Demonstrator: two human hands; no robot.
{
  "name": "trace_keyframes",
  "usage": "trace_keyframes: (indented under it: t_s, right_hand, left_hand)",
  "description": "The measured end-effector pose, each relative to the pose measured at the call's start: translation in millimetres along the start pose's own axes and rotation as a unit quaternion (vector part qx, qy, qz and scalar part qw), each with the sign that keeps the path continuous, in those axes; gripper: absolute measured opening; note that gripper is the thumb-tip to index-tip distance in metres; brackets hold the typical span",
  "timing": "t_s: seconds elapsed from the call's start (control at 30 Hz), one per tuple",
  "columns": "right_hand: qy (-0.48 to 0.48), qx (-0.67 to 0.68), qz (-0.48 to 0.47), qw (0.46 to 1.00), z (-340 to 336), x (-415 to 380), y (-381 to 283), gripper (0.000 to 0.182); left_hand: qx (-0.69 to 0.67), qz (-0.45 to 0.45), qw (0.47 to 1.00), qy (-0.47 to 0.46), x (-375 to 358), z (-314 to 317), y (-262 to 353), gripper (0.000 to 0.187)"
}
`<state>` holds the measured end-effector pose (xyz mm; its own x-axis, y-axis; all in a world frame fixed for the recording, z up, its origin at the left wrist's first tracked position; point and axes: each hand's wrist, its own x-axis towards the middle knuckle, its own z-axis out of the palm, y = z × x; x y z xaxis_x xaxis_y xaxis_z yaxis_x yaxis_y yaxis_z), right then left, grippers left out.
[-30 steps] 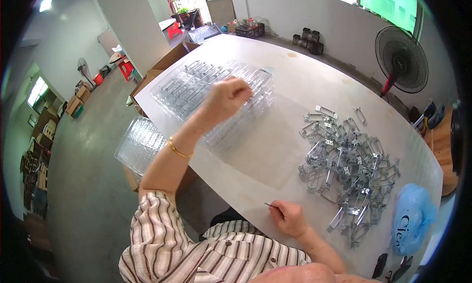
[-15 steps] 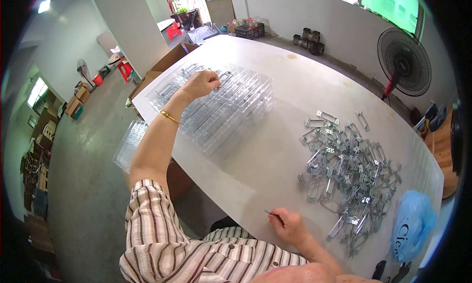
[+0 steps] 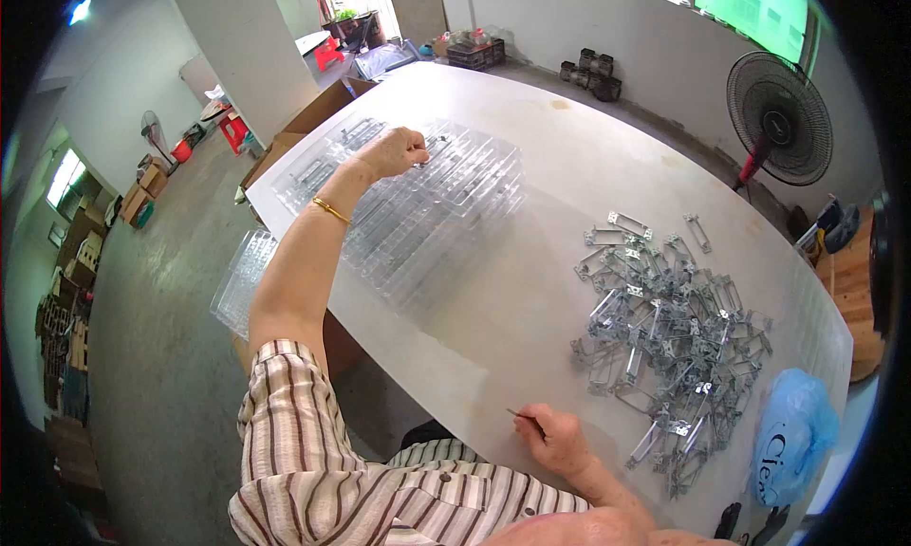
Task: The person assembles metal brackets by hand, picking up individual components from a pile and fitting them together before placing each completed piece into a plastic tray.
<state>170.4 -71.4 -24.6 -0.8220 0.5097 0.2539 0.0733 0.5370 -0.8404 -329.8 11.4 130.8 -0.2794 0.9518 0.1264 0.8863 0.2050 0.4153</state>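
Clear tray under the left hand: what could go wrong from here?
1. The clear tray overhangs the table's near-left edge, so pressing down with the left hand might tip or slide it toward the floor.
2. The metal brackets lie in a tangled heap; pulling one out could drag neighbours along or scatter them.
3. The right hand pinches a thin pointed tool right at the table edge, where it might poke the person or drop off.

One camera only — sits on person's head, looks forward and down. Wide round lens, dark edges, bends everything. White table point(image 3: 531, 290) fills middle, close below. Striped shirt point(image 3: 380, 489) at bottom edge — very near. Floor at left, wall and fan point(image 3: 778, 119) far behind.
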Motion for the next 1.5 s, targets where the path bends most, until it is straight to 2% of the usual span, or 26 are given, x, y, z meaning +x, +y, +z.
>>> trace_keyframes:
  t_s: [0.1, 0.2, 0.3, 0.47, 0.7, 0.87, 1.1, 1.3, 1.37, 1.5]
  right_hand:
    - [-0.004, -0.004, 0.001, 1.000, -1, 0, -1, 0.011]
    - [-0.005, -0.001, 0.006, 1.000, -1, 1, -2, 0.011]
    - [0.001, -0.004, -0.006, 1.000, -1, 2, -2, 0.012]
    - [0.003, -0.006, -0.011, 1.000, -1, 2, -2, 0.013]
    - [0.009, -0.009, -0.011, 1.000, 0, 2, -3, 0.012]
    - [0.009, -0.008, -0.011, 1.000, -1, 3, -5, 0.013]
    - [0.012, -0.006, -0.009, 1.000, -1, 2, -5, 0.014]
    - [0.015, 0.000, 0.005, 1.000, 1, -1, -5, 0.013]
    - [0.012, 0.013, 0.028, 0.999, 0, -1, -6, 0.011]
    - [0.009, 0.024, 0.038, 0.999, -1, -1, -6, 0.010]
  left_hand:
    - [0.000, -0.039, 0.999, -0.023, 0, -3, 6, 0.019]
    - [0.027, -0.013, 0.999, -0.021, 3, -1, 2, 0.017]
    - [0.067, -0.015, 0.997, -0.045, 7, 1, -1, 0.016]
    - [0.098, 0.039, 0.990, -0.090, 13, 0, -8, 0.015]
    - [0.148, 0.046, 0.986, -0.059, 6, 4, 3, 0.018]
    - [0.203, 0.005, 0.976, -0.077, 11, 7, 3, 0.016]
    - [0.205, 0.012, 0.976, -0.068, 10, 9, 1, 0.018]
    - [0.177, 0.042, 0.983, -0.018, 1, 1, 4, 0.020]
    - [0.193, 0.003, 0.981, 0.028, 3, -5, 6, 0.024]
    - [0.194, 0.018, 0.976, 0.098, -1, -20, 24, 0.023]
